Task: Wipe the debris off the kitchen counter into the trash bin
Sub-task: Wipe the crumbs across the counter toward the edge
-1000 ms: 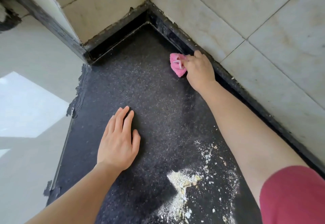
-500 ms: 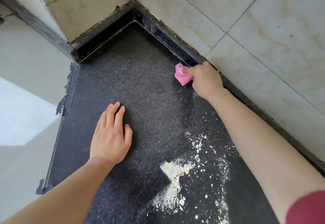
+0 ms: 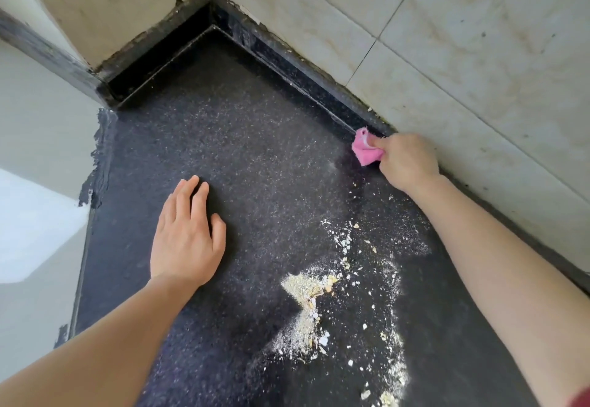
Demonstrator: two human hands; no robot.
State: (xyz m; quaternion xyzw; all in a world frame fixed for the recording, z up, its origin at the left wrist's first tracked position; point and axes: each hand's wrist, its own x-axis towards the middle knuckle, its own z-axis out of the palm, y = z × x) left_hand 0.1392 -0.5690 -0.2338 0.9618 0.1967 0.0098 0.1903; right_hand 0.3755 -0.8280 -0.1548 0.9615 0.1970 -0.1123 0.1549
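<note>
Pink cloth [image 3: 365, 151] gripped in right hand [image 3: 408, 161] | left hand [image 3: 185, 240] flat on black counter [image 3: 255, 151] | pale debris [image 3: 313, 311] between forearms

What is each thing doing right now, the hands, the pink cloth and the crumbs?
Dark speckled stone counter: dusty, with crumbs on it.
Small pink cloth: bunched up, pressed on the counter at its back edge.
Right hand: gripping the cloth.
Left hand: flat on the counter, holding nothing.
Pale crumbly debris: scattered, not yet wiped away.
</note>
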